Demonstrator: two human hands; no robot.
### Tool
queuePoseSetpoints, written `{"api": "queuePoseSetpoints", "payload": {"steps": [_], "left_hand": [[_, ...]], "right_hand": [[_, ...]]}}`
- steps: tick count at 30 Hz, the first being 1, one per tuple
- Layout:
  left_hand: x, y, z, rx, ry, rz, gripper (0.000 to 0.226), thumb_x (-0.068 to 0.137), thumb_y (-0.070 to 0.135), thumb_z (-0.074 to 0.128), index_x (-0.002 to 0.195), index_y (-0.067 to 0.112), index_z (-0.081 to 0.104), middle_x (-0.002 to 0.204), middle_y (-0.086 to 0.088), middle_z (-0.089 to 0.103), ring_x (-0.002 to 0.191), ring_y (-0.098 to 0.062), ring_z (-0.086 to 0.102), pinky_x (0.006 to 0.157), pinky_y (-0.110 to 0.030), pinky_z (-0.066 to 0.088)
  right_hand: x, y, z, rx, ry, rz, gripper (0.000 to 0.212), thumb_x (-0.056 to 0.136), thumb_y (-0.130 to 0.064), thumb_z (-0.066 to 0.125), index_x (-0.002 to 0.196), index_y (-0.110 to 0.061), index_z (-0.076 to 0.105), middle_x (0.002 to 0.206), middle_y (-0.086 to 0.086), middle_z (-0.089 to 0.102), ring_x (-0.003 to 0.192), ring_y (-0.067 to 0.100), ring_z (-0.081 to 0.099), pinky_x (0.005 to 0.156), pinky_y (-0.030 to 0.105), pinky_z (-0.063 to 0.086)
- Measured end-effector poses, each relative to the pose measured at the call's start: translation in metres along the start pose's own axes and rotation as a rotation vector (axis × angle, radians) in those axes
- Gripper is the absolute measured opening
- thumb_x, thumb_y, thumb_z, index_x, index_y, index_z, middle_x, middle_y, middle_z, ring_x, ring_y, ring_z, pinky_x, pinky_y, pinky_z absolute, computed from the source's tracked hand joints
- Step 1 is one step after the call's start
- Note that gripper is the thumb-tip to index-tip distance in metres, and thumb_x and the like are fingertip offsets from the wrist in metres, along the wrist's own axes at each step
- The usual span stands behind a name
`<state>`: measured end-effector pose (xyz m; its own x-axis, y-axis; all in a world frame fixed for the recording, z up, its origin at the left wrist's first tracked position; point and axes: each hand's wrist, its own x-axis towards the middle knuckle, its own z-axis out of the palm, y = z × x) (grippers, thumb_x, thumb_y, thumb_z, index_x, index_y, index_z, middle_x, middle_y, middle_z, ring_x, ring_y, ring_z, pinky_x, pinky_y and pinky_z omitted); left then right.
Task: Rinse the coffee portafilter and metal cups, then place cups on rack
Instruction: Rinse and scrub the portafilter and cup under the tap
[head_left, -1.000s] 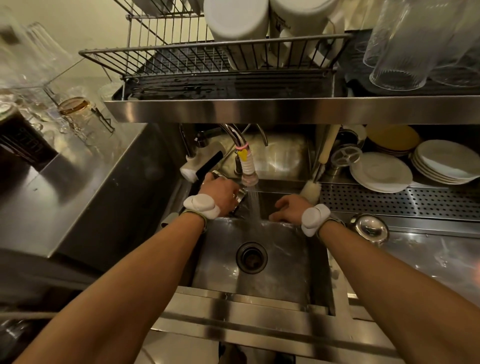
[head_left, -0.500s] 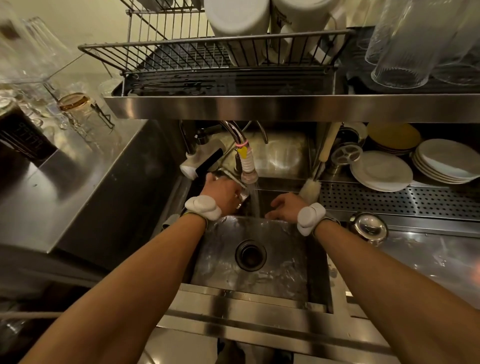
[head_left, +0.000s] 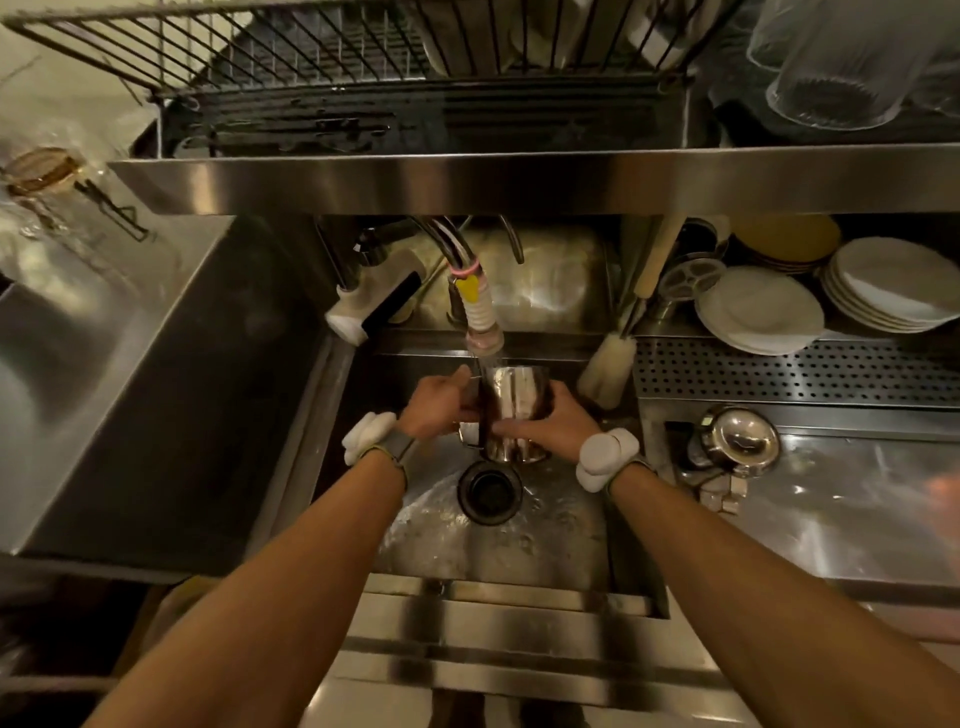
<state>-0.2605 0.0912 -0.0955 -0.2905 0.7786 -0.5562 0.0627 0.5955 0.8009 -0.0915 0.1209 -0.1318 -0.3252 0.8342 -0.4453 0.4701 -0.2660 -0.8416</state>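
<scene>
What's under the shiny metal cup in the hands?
The black sink drain shows just below the metal cup, in the wet sink. The cup hides the sink floor behind it.

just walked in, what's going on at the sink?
A person is rinsing a metal cup under the running faucet, holding it over the sink just above the drain. The left hand grips the cup's left side, where its handle seems to be, and the right hand wraps around its body. The wire rack overhead is where it goes next; the cup is not there yet.
</scene>
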Motion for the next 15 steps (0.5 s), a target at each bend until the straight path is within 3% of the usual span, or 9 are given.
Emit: {"api": "queuePoseSetpoints", "payload": {"steps": [2,4,6,8,10,12,15], "left_hand": [[0.003,-0.001,0.001,0.021,0.019,-0.003,0.04,0.095,0.04,0.046,0.084,0.008,0.066,0.095,-0.02,0.067,0.082,-0.032,0.065,0.068,-0.034,0.048],[0.008,-0.004,-0.007,0.02,0.027,-0.004,0.041,0.095,0.044,0.046,0.079,0.011,0.065,0.092,-0.018,0.065,0.077,-0.029,0.062,0.061,-0.03,0.045],[0.009,-0.007,-0.015,0.009,0.015,-0.044,0.05,0.094,0.053,0.039,0.094,0.011,0.067,0.099,-0.013,0.067,0.086,-0.029,0.063,0.063,-0.03,0.044],[0.01,-0.013,-0.022,0.001,0.023,-0.101,0.06,0.093,0.059,0.031,0.109,0.012,0.065,0.108,-0.009,0.068,0.098,-0.028,0.064,0.074,-0.036,0.046],[0.011,-0.019,-0.027,-0.017,0.035,-0.117,0.059,0.094,0.059,0.028,0.105,0.015,0.065,0.107,-0.008,0.069,0.092,-0.025,0.065,0.082,-0.041,0.045],[0.012,-0.022,-0.03,-0.027,0.039,-0.111,0.054,0.095,0.057,0.026,0.098,0.018,0.063,0.104,-0.007,0.069,0.081,-0.02,0.063,0.077,-0.036,0.045],[0.01,-0.021,-0.034,0.019,0.054,-0.089,0.06,0.096,0.055,0.024,0.108,0.011,0.063,0.108,-0.009,0.068,0.076,-0.016,0.062,0.06,-0.028,0.039]], "right_hand": [[0.006,-0.004,0.006,0.069,0.063,0.017,0.108,0.048,-0.044,0.088,0.136,-0.01,0.035,0.124,0.002,0.057,0.11,0.021,0.058,0.092,0.033,0.048],[0.013,-0.008,0.014,0.091,0.098,0.043,0.109,0.048,-0.042,0.088,0.137,-0.01,0.036,0.126,0.005,0.057,0.11,0.022,0.058,0.094,0.035,0.048],[0.017,-0.01,0.021,0.09,0.129,0.048,0.109,0.048,-0.041,0.089,0.138,-0.01,0.033,0.126,0.005,0.056,0.11,0.022,0.057,0.093,0.036,0.048],[0.016,-0.009,0.029,0.105,0.141,0.07,0.11,0.049,-0.04,0.089,0.138,-0.011,0.03,0.123,0.002,0.055,0.104,0.019,0.056,0.086,0.03,0.048],[0.013,-0.007,0.036,0.092,0.096,0.08,0.108,0.05,-0.038,0.089,0.136,-0.013,0.029,0.112,-0.004,0.053,0.09,0.009,0.054,0.073,0.02,0.045],[0.011,-0.004,0.038,0.064,0.066,0.066,0.104,0.05,-0.035,0.09,0.133,-0.014,0.03,0.104,-0.008,0.052,0.082,0.003,0.051,0.064,0.015,0.041],[0.014,-0.009,0.042,0.097,0.157,0.032,0.108,0.048,-0.037,0.09,0.134,-0.016,0.027,0.11,-0.004,0.052,0.092,0.013,0.052,0.075,0.025,0.045]]}}
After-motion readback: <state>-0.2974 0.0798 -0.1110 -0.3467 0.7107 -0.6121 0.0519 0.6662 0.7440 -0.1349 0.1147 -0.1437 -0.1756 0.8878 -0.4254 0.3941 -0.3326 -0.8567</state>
